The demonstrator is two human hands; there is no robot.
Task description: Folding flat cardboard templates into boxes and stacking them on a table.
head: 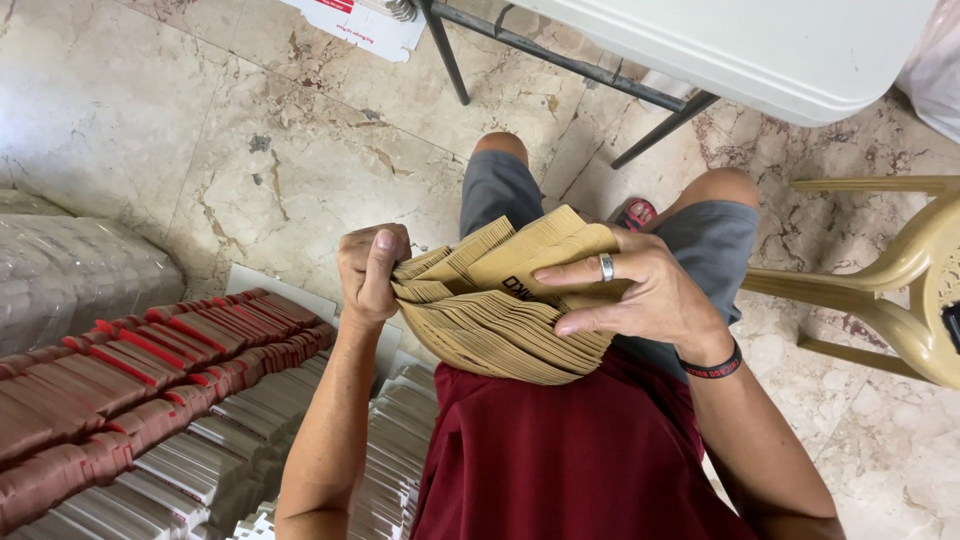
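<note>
A thick stack of flat brown kraft paper sleeves (500, 320) sits in front of the person's chest, above the lap, bowed into a downward curve. The left hand (368, 275) is clenched around the stack's left end, thumb up along the edge, which pins that end so the pieces cannot slide apart. The right hand (650, 290), wearing a silver ring (606, 266) and a dark wristband (715, 367), grasps the right end with its fingers spread over the top; a few upper sleeves are lifted and fanned away from the rest, apparently so they can be separated or counted. Bending the stack seems to be what opens the gaps between the pieces.

Just left of the person's knees, low and near, lie rows of flat folded cartons: red-brown ones (130, 380) standing on edge and overlapping like shingles, and pale white-grey ones (250, 440) packed the same way below and to the right of them. No box or bin wall shows around them, so whether they sit in a container cannot be told. Farther left is a bundle wrapped in clear plastic (80, 275), its contents blurred by the film.

Beyond the knees, a white folding table (760, 45) on dark metal legs stands over the marble floor (250, 130), and a beige plastic chair (900, 280) stands at the right.
</note>
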